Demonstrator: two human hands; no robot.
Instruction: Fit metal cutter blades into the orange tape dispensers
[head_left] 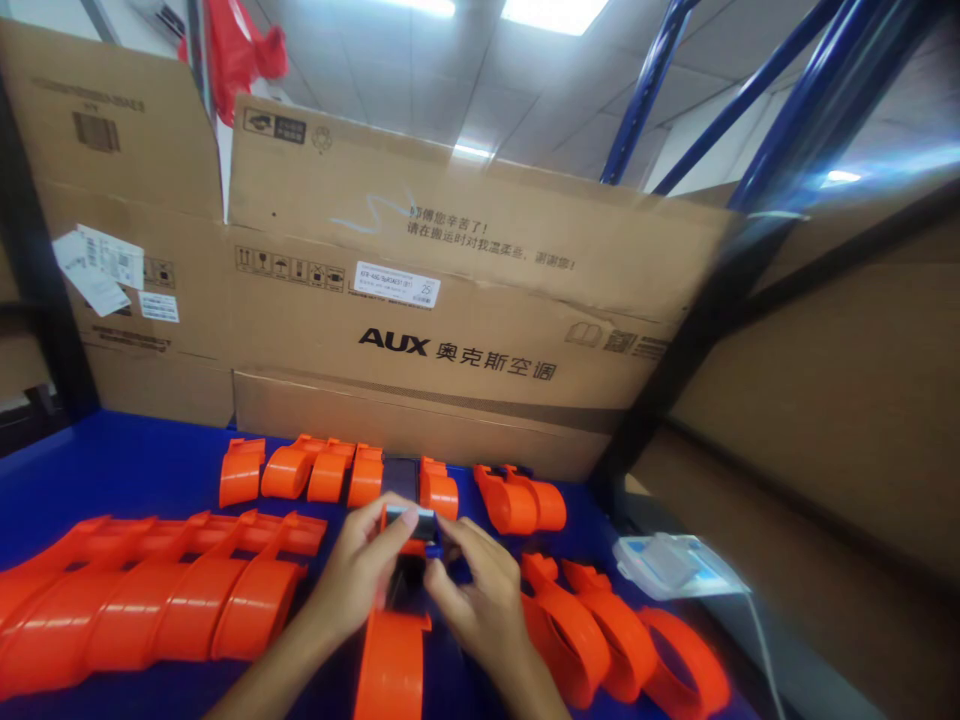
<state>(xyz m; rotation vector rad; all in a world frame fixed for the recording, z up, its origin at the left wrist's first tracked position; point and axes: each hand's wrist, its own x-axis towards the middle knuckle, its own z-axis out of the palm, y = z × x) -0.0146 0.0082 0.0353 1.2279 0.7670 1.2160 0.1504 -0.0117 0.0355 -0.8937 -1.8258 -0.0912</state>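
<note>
Orange ring [390,668]: one, foremost on blue surface [150,450]. Left hand [360,560]: closed on small part [424,526], thumb atop. Right hand [480,580]: pinching blue piece [433,550] at part's right end. Part: held just beyond foremost ring. Other rings [255,610]: left, right, behind.

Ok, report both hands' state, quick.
Left hand: grip closed, holding a small dark part.
Right hand: grip curled at that part's right end; firm hold can't be told.

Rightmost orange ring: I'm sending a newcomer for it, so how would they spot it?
On the blue tabletop, find the three orange rings beside the right hand. Choose the rightmost orange ring: its opening shows more blue than either neighbour's.
</note>
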